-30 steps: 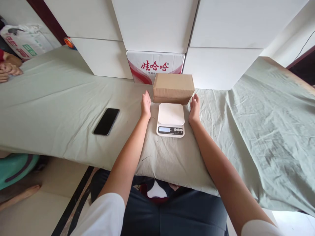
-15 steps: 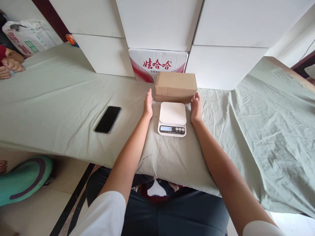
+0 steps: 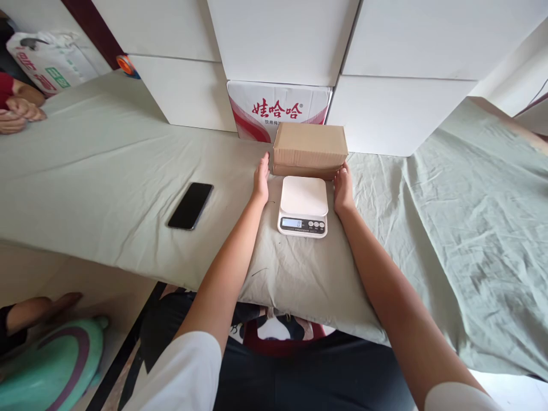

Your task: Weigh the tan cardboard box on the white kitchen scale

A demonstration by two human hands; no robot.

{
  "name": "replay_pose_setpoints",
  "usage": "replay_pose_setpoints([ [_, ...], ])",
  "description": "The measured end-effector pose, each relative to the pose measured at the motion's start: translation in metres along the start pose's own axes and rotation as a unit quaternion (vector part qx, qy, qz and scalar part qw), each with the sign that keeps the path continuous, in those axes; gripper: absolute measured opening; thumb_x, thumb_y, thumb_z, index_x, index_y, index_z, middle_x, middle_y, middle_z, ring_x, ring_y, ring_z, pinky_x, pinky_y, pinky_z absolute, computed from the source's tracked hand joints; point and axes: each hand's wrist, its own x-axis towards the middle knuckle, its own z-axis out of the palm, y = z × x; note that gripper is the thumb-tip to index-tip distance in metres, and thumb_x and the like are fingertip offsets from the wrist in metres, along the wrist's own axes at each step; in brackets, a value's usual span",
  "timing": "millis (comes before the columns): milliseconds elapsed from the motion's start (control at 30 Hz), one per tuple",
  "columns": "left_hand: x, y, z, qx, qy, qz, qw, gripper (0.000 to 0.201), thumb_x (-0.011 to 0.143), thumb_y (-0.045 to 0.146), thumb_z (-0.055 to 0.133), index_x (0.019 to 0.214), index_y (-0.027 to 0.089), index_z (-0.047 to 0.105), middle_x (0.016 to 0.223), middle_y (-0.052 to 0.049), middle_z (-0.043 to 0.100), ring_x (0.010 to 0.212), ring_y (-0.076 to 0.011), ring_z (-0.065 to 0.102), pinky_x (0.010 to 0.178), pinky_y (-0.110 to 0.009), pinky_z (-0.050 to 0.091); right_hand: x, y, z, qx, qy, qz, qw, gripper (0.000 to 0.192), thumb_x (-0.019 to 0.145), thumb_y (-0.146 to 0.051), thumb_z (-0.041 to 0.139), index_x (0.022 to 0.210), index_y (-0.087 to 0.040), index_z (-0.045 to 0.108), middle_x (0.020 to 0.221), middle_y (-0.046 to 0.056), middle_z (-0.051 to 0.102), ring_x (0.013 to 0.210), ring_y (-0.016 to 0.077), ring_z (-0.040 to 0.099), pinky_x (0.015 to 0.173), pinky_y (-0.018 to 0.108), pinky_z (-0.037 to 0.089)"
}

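A white kitchen scale (image 3: 303, 196) lies on the cloth in front of me, its display lit and apparently reading 0. Right behind it is a closed brown cardboard box (image 3: 310, 142). My left hand (image 3: 261, 178) rests on its edge left of the scale, fingers stretched out toward the box's left end, a small gap between. On the other side my right hand (image 3: 343, 187) is between the scale and the box's right front corner, fingertips at or touching that corner. Its fingers are extended, and neither palm holds anything.
A black phone (image 3: 190, 205) lies on the green cloth (image 3: 107, 188) to the left. White boxes (image 3: 184, 94) and a printed carton (image 3: 240, 117) form a wall behind. Another person's hands (image 3: 21, 113) rest at the far left. A green rounded object (image 3: 55, 365) stands on the floor.
My hands, the scale and the box keep their places, while the view has shifted slightly. At lower left, another person's limb now reaches in above the green object.
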Motion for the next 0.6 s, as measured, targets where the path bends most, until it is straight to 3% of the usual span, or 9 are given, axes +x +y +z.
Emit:
replay_pose_setpoints([
  [200, 0.0058, -0.0092, 0.0021, -0.017, 0.022, 0.012, 1.000, 0.082, 0.115, 0.076, 0.031, 0.178, 0.032, 0.059, 0.196, -0.006, 0.047, 0.188, -0.0279, 0.035, 0.149, -0.050, 0.038, 0.0021, 0.0040, -0.0025, -0.001, 0.012, 0.019, 1.000, 0.082, 0.096, -0.092, 0.052, 0.163, -0.046, 0.064, 0.175, -0.001, 0.066, 0.179, 0.0284, 0.048, 0.152, 0.064, 0.036],
  [300, 0.0059, -0.0085, 0.0028, -0.015, 0.029, 0.022, 0.999, 0.080, 0.115, 0.070, 0.036, 0.178, 0.025, 0.058, 0.195, -0.008, 0.049, 0.187, -0.0254, 0.036, 0.152, -0.044, 0.032, 0.0024, 0.0047, -0.0027, 0.010, 0.015, 0.021, 1.000, 0.081, 0.095, -0.092, 0.054, 0.162, -0.046, 0.064, 0.175, -0.001, 0.066, 0.180, 0.0281, 0.046, 0.154, 0.064, 0.031],
  [433, 0.0046, -0.0037, 0.0036, -0.019, 0.018, 0.008, 1.000, 0.081, 0.117, 0.056, 0.029, 0.184, 0.014, 0.047, 0.198, -0.010, 0.042, 0.187, -0.0202, 0.037, 0.155, -0.037, 0.025, 0.0025, 0.0047, -0.0031, 0.007, 0.013, 0.017, 1.000, 0.079, 0.096, -0.092, 0.054, 0.159, -0.047, 0.065, 0.176, -0.001, 0.065, 0.181, 0.0280, 0.046, 0.154, 0.064, 0.032],
  [600, 0.0049, -0.0021, 0.0023, -0.017, 0.004, 0.006, 1.000, 0.084, 0.118, 0.064, 0.030, 0.186, 0.019, 0.046, 0.198, -0.009, 0.043, 0.188, -0.0251, 0.033, 0.157, -0.044, 0.021, 0.0039, 0.0042, -0.0040, 0.005, 0.018, 0.019, 1.000, 0.081, 0.092, -0.095, 0.056, 0.155, -0.046, 0.068, 0.179, -0.001, 0.063, 0.179, 0.0295, 0.048, 0.153, 0.064, 0.034],
])
